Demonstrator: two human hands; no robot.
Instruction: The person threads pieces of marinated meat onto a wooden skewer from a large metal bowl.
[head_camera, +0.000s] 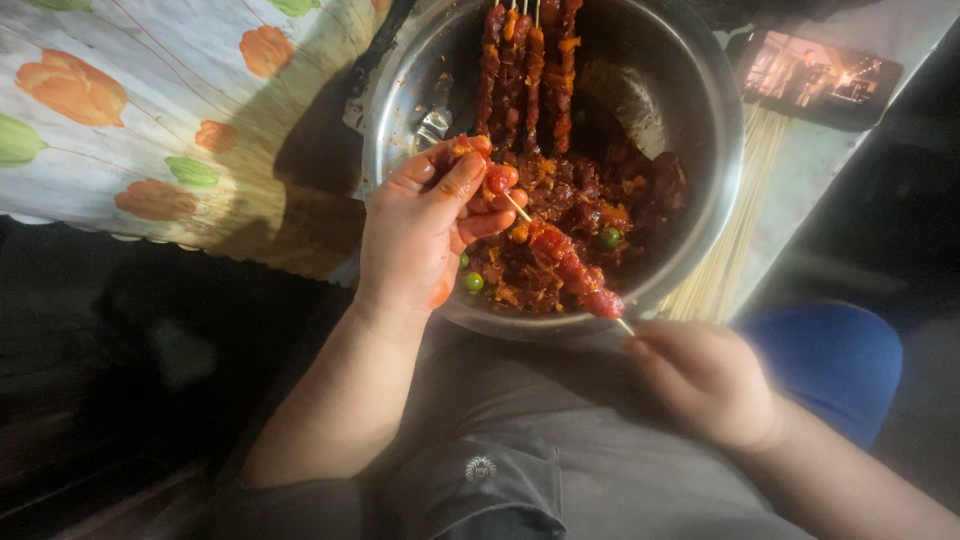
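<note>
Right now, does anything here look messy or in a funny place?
A little. A dark phone with a lit screen lies on the bundle of bare bamboo skewers, right beside the big steel bowl of red marinated meat. The left hand has red sauce on its fingertips. Nothing looks spilled outside the bowl.

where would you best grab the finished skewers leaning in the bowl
By the bare stick ends at the top, coming from the far rim of the metal bowl. The finished skewers lean against that rim, meat coated in red marinade along most of their length, so only those tips look clean and free.
</note>
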